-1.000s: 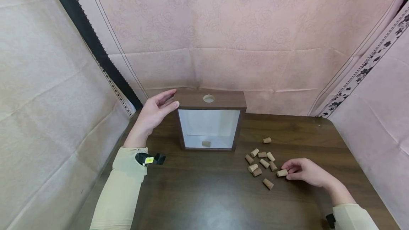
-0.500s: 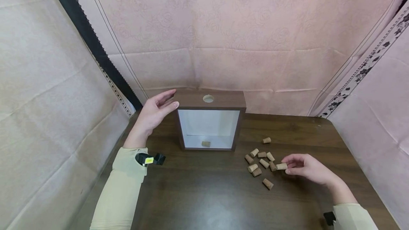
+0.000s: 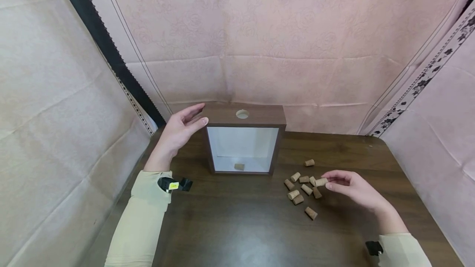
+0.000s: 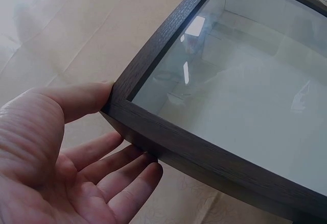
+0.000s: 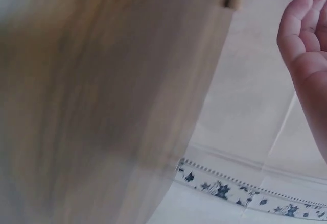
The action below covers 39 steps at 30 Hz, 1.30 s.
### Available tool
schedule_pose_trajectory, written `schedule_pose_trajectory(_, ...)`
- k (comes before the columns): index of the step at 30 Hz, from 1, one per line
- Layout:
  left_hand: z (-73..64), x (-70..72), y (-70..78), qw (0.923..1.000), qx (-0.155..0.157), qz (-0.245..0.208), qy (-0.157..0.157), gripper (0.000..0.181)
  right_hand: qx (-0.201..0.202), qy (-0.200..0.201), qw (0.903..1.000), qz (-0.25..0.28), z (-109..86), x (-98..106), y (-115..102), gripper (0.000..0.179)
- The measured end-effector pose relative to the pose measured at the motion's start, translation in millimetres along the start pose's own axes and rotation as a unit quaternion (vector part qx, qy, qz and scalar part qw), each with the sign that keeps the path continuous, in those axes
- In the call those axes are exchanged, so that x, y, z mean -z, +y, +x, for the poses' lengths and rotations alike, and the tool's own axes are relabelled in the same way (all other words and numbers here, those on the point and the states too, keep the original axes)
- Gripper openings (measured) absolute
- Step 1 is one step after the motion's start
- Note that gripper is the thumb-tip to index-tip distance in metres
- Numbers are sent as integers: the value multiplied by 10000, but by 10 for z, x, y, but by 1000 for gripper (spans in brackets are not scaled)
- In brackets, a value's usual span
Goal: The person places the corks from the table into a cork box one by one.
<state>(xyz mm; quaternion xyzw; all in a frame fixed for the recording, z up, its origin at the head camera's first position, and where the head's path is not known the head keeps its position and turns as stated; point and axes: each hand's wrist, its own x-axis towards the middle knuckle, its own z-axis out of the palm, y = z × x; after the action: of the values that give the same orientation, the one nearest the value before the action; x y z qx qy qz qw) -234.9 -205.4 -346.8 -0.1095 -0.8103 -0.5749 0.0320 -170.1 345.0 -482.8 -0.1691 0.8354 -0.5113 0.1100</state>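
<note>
In the head view my left hand (image 3: 177, 133) is at the upper left corner of a dark brown wooden shadow box (image 3: 245, 115). Its thumb and fingers lie fairly straight against the frame's corner, as the left wrist view also shows. The box stands upright, with a clear front panel, a round hole (image 3: 242, 114) in the top and one cork (image 3: 239, 167) inside. My right hand (image 3: 352, 188) pinches another cork (image 3: 320, 182) between thumb and fingers, above the right side of a loose group of corks (image 3: 306, 189). The right wrist view shows that hand (image 5: 309, 55) at its right edge, the held cork out of sight.
Several corks lie scattered on the dark wooden table (image 3: 230, 221), one cork (image 3: 309, 162) behind the group and one cork (image 3: 311, 213) in front. A pale cloth (image 3: 282, 44) hangs behind the table, with more cloth at both sides.
My right hand has lifted the cork from the table's right side and moved it up and left over the group. The left hand and the box have stayed in place.
</note>
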Motion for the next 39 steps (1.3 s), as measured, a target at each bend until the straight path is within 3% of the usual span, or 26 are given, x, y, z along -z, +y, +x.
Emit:
schedule_pose_trajectory(14,-20,12,1,10000,-16,53,-7,65,930,266,9897,1057,198,-250,-305,29)
schedule_pose_trajectory(20,-28,13,12,10000,-28,81,0,65,1196,418,9868,1005,272,-327,-481,32)
schedule_pose_trajectory(27,-25,1,14,9999,0,119,21,65,1655,447,9739,1488,415,-443,-760,28)
schedule_pose_trajectory(31,-30,6,9,9999,16,121,32,64,1839,474,9702,1503,501,-532,-956,23)
schedule_pose_trajectory(39,-33,1,18,10000,44,71,8,64,2122,212,9677,1343,628,-768,-1297,24)
